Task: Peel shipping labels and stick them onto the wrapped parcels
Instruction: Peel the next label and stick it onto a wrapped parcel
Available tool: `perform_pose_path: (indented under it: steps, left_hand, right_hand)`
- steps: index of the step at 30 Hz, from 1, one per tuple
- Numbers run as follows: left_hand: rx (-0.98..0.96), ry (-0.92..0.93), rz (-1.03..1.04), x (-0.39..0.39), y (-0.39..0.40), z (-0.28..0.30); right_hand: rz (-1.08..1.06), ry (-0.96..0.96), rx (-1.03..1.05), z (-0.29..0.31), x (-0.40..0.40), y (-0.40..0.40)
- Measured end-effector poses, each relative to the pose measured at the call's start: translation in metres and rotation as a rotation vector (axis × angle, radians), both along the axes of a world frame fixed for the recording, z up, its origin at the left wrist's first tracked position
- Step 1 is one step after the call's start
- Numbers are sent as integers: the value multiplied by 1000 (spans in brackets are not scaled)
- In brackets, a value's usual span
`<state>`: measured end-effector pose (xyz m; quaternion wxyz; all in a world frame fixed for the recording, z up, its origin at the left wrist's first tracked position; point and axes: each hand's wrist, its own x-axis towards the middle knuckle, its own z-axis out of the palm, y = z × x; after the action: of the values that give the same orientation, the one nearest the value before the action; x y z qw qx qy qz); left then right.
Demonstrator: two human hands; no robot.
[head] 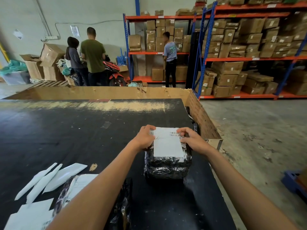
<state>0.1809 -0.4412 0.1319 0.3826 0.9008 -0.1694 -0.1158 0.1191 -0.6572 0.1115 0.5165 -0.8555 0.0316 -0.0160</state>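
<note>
My parcel (167,165), wrapped in black plastic, sits on the black table (74,138) near its right edge, and everything else I place from it. A white label (167,143) lies flat on the parcel's top, barcode toward the far side. My left hand (145,138) rests on the label's left edge at the far corner, fingers curled down and pressing it onto the wrap. My right hand (191,138) sits on the label's right edge, fingertips bent onto the paper beside the barcode; whether they pinch the corner or only press it, I cannot tell. Left of the parcel and nearer me, another wrapped parcel (119,205) lies partly under my left forearm. Further left lie white backing strips (49,178). Beyond the parcel, a cardboard wall (99,92) lines the table's far side.
</note>
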Motion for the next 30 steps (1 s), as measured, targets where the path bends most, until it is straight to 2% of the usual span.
perform_pose_path:
  steps: [4, 9, 12, 15, 19, 24, 28, 30]
  left_hand:
    - [-4, 4, 27, -6, -8, -7]
    - [-116, 39, 136, -6, -10, -17]
    - [-236, 253, 261, -8, -11, -17]
    - [-351, 411, 302, -16, -14, -19]
    - [-471, 338, 316, -28, -20, -31]
    - [-566, 238, 375, -30, -19, -40]
    - [-567, 36, 323, -61, -23, 3]
    - [-623, 18, 317, -68, -24, 12]
  right_hand:
    - [-6, -38, -152, -6, -2, 9]
    - [-140, -70, 102, -14, -8, 8]
    - [-253, 20, 156, -23, -17, 8]
    - [-264, 67, 214, -31, -22, 13]
    - [-233, 41, 322, -27, -28, 20]
    - [-199, -2, 353, -14, -43, 20]
    - [-181, -71, 479, -2, -51, 21]
    - [-208, -102, 533, 1, -57, 24]
